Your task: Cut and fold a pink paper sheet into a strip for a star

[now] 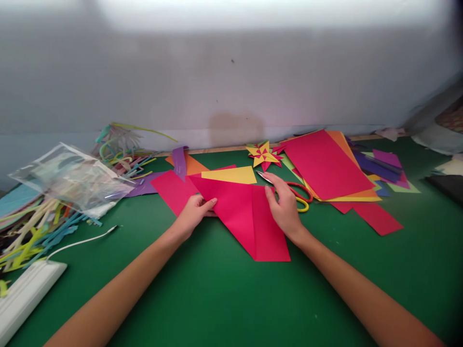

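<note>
A red sheet of paper [240, 207], folded slantwise with a crease running down its right part, is held a little above the green table. My left hand [195, 212] pinches its slanting left edge, thumb on top. My right hand [285, 207] grips the sheet's right side, the thumb lying along its face and the fingers mostly hidden. Just behind the right hand lie scissors [305, 198] with red and yellow handles, partly covered by that hand. A yellow paper strip [229, 175] and a red piece of paper [169, 190] lie behind the folded sheet.
A red and yellow folded star [263, 155] lies by the wall. To the right is a stack of coloured paper [327, 166]. On the left are a clear plastic bag [77, 178], paper strips [32, 236] and a white power strip [32, 294] with a cable.
</note>
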A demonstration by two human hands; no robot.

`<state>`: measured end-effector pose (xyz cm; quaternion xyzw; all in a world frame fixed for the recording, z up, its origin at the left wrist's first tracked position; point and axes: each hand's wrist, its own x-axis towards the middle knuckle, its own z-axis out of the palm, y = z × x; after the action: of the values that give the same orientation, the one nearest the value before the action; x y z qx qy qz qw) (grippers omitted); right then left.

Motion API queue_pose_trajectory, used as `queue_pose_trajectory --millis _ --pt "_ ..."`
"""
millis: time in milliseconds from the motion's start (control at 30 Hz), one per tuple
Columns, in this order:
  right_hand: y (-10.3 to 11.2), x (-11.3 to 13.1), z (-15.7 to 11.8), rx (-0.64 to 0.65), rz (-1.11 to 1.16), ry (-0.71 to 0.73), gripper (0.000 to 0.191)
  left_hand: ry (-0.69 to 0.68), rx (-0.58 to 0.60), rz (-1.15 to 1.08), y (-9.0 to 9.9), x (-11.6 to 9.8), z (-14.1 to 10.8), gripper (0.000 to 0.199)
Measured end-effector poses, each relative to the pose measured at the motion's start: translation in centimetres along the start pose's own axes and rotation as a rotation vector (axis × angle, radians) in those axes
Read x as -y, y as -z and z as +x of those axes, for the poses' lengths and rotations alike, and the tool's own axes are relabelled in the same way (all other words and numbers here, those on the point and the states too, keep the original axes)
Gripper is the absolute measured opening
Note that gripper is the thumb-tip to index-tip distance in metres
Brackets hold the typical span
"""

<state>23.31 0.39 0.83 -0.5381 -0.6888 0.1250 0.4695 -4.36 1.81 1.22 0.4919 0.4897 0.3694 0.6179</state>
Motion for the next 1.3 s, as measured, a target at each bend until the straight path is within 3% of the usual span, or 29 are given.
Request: queue_pose_trajectory --millis 267,367,433,533,600,733,900,1133,1300 --pt "0.5 -2.8 1.3 -0.037 0.2 -0.247 0.066 -0.072 -0.084 0.002 0.5 0.5 0.4 0.052" --pt "1.8 -2.2 1.7 -0.069 0.006 -0.104 0.064 -0.094 -0.027 0.078 0.5 0.1 0.3 0.05" --pt "2.7 -1.2 1.8 0.014 -0.238 0.076 0.061 -0.112 0.059 0.15 0.3 -0.4 0.1 0.047" --pt "3.5 0.0 1.8 0.163 -0.346 0.159 0.037 -0.154 0.162 0.22 -0.3 -0.9 -0.3 0.043" --pt "3.5 0.3 1.7 0.277 -0.282 0.149 0.023 -0.181 0.19 0.234 -0.8 -1.1 -0.5 0.041" --pt "3.5 0.1 1.8 0.427 -0.13 0.091 0.024 -0.106 0.153 0.173 -1.9 -1.2 -1.3 0.045" --pt "3.6 0.4 2.0 0.398 0.024 0.028 0.021 0.081 0.139 0.037 -3.3 -1.0 -2.5 0.057" --pt "3.5 -0.1 2.2 0.368 0.157 -0.053 0.022 0.064 0.387 0.261 -3.5 0.3 -2.7 0.045" --pt "3.6 0.0 2.2 0.373 0.219 -0.078 0.024 0.061 0.418 0.261 -4.1 0.7 -3.4 0.04"
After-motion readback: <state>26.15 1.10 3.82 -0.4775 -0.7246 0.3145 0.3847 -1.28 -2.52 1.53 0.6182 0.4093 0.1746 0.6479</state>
